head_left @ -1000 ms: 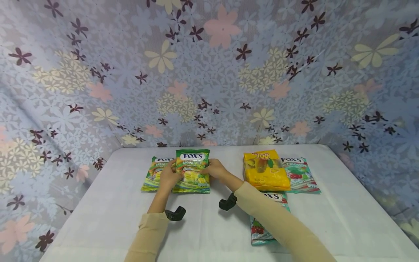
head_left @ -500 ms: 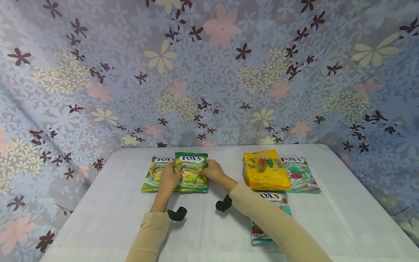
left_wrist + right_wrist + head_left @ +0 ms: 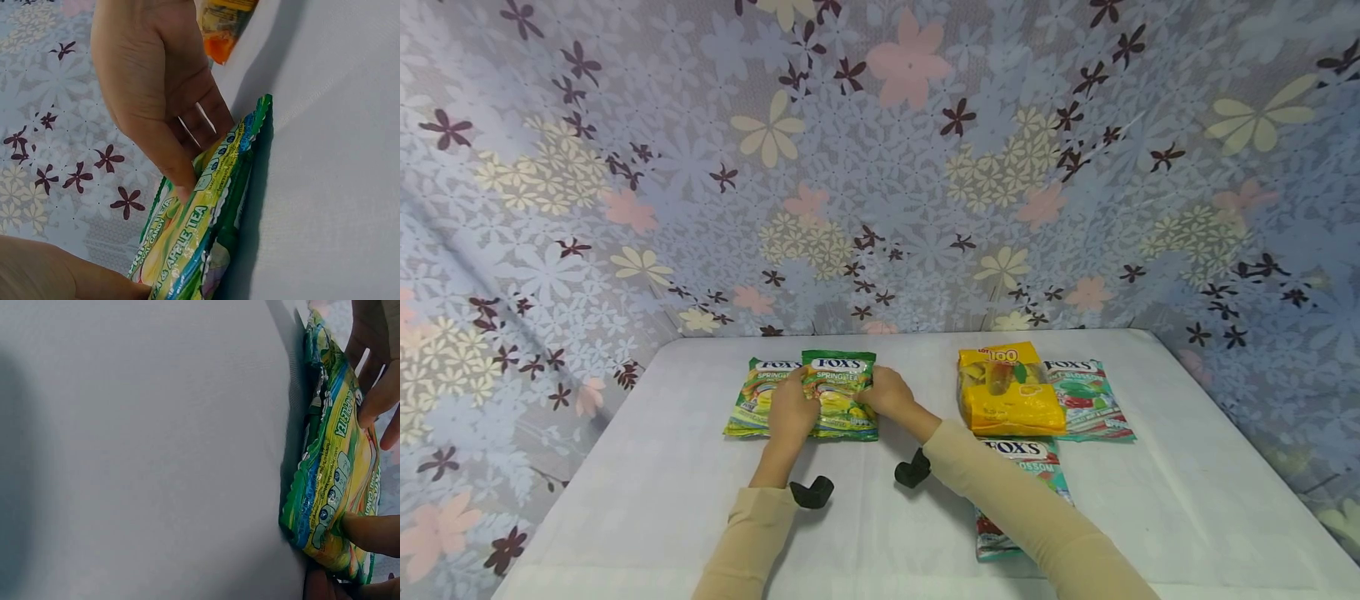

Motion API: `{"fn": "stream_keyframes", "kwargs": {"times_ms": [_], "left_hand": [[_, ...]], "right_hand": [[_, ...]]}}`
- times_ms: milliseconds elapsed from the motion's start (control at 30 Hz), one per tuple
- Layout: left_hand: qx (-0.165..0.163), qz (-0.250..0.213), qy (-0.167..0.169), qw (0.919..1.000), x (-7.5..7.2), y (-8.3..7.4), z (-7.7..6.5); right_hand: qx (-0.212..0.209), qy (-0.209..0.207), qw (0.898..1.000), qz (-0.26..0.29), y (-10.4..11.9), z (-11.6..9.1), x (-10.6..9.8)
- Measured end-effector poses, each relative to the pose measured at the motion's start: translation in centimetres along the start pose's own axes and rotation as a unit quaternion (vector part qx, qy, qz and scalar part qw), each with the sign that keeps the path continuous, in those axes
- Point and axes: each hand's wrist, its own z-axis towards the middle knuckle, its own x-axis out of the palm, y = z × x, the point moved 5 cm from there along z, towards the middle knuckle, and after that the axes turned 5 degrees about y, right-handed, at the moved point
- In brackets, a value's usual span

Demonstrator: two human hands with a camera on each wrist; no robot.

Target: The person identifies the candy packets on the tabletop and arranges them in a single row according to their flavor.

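A green and yellow bag of Fox's Spring Tea candy (image 3: 838, 404) lies in front of the person, its label facing up. My left hand (image 3: 793, 412) grips its left side, with the thumb (image 3: 94, 278) on the front. On the right side my right hand (image 3: 891, 392) pinches the edge, thumb (image 3: 375, 534) on top and other fingers curled underneath. Close beside it on the left is a matching Spring Tea bag (image 3: 748, 408), partly hidden by the left hand and the held bag. In the right wrist view the bag's lower edge is right at the white cloth.
To the right, a yellow Lot 100 candy bag (image 3: 1011, 404) overlaps a teal Fox's bag (image 3: 1090, 404). Another teal Fox's bag (image 3: 1037, 467) lies nearer, partly under the right sleeve. A white cloth (image 3: 865, 533) covers the table, and a floral curtain (image 3: 880, 208) rises behind.
Both hands have lowered the gripped candy bag a little and shifted it slightly left, closer against the matching bag. In the last half second it has barely moved.
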Motion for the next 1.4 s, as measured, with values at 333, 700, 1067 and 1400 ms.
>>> {"fn": "stream_keyframes", "kwargs": {"times_ms": [333, 700, 1067, 1400], "left_hand": [[0.024, 0.004, -0.04, 0.9989, -0.1, -0.4, -0.8], [0.114, -0.067, 0.013, 0.9911, -0.4, -4.6, -3.5], [0.126, -0.171, 0.136, 0.9676, 1.3, -7.1, -6.2], [0.101, -0.212, 0.238, 0.9423, 5.2, -7.4, -8.6]], "right_hand": [[-0.019, -0.001, 1.0, 0.001, 0.1, -0.3, -0.1], [-0.049, 0.021, 0.998, 0.027, 1.0, -3.0, -1.5], [-0.069, 0.044, 0.99, 0.111, -0.4, -7.4, -4.2], [-0.085, 0.025, 0.99, 0.111, -3.6, -12.7, -7.0]]}}
